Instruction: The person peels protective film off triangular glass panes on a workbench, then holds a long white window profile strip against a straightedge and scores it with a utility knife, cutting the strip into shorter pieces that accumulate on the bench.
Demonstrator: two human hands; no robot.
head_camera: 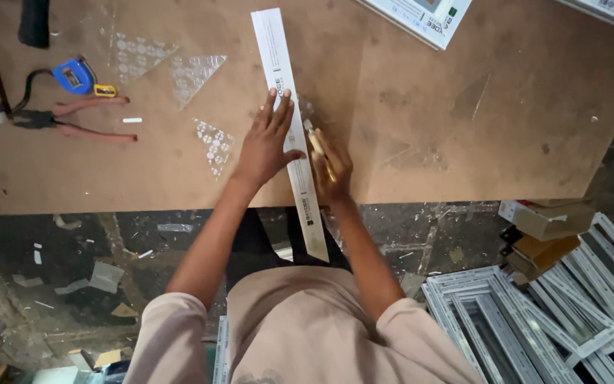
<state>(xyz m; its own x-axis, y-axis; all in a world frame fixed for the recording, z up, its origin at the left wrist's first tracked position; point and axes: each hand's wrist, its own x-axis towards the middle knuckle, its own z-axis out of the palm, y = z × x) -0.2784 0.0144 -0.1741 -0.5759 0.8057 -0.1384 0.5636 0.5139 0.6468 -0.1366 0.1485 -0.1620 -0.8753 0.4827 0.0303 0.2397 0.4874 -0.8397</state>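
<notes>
Long white strip (289, 128) laid lengthwise on brown tabletop (463, 128), near end overhanging edge. Left hand (268, 142) spread open, pressed flat on strip. Right hand (332, 171) closed around yellow-handled cutter (315, 142), held against strip's right edge. Clear patterned triangles (190, 75), pliers (72, 121), blue tape measure (74, 76) seen to left.
</notes>
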